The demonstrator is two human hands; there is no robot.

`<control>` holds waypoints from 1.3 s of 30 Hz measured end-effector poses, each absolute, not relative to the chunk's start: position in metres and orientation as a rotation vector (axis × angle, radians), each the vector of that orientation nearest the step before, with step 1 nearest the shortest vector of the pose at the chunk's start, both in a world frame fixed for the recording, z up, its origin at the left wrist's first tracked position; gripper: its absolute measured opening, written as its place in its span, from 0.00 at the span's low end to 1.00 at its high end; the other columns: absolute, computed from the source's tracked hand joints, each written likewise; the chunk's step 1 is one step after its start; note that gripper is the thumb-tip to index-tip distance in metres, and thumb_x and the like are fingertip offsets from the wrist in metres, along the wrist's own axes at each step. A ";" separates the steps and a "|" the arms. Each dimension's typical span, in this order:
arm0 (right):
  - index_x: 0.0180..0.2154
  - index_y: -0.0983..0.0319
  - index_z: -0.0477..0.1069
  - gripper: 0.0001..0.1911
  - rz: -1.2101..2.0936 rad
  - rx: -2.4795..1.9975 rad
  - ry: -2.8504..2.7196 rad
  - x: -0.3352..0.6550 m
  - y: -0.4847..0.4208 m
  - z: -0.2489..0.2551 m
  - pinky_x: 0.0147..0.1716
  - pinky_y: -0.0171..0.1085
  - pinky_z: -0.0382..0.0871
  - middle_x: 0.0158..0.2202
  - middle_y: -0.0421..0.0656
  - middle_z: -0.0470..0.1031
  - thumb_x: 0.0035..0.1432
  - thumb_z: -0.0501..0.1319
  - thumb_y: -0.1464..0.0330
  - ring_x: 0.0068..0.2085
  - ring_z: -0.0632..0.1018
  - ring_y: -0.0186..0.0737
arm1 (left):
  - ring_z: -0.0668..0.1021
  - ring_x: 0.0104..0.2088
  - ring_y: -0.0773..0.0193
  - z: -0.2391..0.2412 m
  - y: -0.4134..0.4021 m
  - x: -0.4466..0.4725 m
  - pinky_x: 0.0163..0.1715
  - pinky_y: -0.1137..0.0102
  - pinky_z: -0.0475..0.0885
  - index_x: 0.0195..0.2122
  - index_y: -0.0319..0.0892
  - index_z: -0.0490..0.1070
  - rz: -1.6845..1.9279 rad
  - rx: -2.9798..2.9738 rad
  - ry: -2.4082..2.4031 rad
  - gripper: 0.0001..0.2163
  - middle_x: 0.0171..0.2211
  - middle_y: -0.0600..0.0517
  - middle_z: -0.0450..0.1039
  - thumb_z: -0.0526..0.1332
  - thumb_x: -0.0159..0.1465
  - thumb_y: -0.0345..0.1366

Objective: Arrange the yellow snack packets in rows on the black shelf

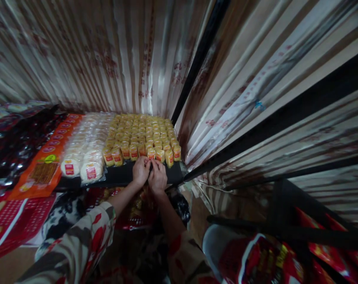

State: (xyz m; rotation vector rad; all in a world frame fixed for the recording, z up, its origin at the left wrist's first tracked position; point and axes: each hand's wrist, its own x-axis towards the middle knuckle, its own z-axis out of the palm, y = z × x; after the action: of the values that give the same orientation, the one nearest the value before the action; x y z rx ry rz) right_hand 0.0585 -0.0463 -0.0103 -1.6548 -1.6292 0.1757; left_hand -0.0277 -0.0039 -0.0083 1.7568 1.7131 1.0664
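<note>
Small yellow packets with red labels [133, 150] stand in close rows on a dark shelf [116, 175]. My left hand [141, 171] and my right hand [157, 176] are side by side at the front row. Their fingers are bent and drawn together, with the tips meeting at the lower edge of one yellow packet [151, 153]. Both hands look closed on that packet, though the fingers partly cover it. The packets around it are upright, and a few at the front stand slightly askew.
Left of the yellow packets lie clear-wrapped white round packs [92, 170], an orange bag [41, 173] and dark shiny packs [16, 150]. Red baskets [34, 215] are below the shelf. A black post [193, 75] and a draped plastic sheet [122, 59] stand behind.
</note>
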 end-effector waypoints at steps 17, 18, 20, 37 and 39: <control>0.52 0.62 0.67 0.25 0.171 -1.679 -1.402 0.075 -0.030 -0.003 0.46 0.40 0.66 0.40 0.48 0.65 0.54 0.48 0.76 0.42 0.69 0.40 | 0.74 0.38 0.63 -0.004 -0.051 -0.053 0.42 0.69 0.69 0.38 0.42 0.68 1.062 1.961 1.518 0.09 0.36 0.49 0.70 0.49 0.63 0.32; 0.51 0.62 0.69 0.24 0.145 -1.674 -1.400 0.077 -0.030 -0.001 0.47 0.40 0.65 0.41 0.48 0.65 0.53 0.48 0.76 0.43 0.68 0.41 | 0.74 0.39 0.63 -0.003 -0.051 -0.051 0.43 0.69 0.69 0.39 0.42 0.68 1.057 1.982 1.506 0.09 0.36 0.49 0.70 0.49 0.63 0.31; 0.48 0.61 0.71 0.25 0.103 -1.641 -1.407 0.081 -0.030 0.000 0.49 0.42 0.64 0.42 0.48 0.64 0.51 0.48 0.78 0.45 0.67 0.41 | 0.74 0.42 0.63 0.000 -0.050 -0.047 0.45 0.69 0.69 0.42 0.43 0.68 1.058 2.042 1.463 0.11 0.40 0.48 0.70 0.48 0.63 0.30; 0.52 0.62 0.67 0.25 -0.034 -1.670 -1.452 0.102 -0.041 -0.014 0.54 0.49 0.60 0.56 0.51 0.61 0.53 0.48 0.78 0.57 0.62 0.45 | 0.55 0.62 0.53 0.003 -0.011 -0.009 0.59 0.56 0.56 0.59 0.39 0.61 0.822 2.743 1.215 0.22 0.62 0.48 0.55 0.50 0.62 0.27; 0.52 0.62 0.67 0.25 -0.004 -1.657 -1.464 0.103 -0.038 -0.013 0.55 0.50 0.59 0.56 0.52 0.61 0.54 0.47 0.78 0.58 0.62 0.44 | 0.55 0.62 0.53 0.003 -0.011 -0.010 0.59 0.57 0.54 0.59 0.38 0.60 0.836 2.754 1.227 0.22 0.62 0.48 0.55 0.49 0.62 0.28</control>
State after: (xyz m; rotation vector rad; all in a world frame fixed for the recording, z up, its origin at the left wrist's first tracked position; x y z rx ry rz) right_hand 0.1029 -0.0379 -0.0128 -1.6566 -1.4639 -0.0035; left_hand -0.0097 -0.0113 0.0031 2.7539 1.2266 0.8360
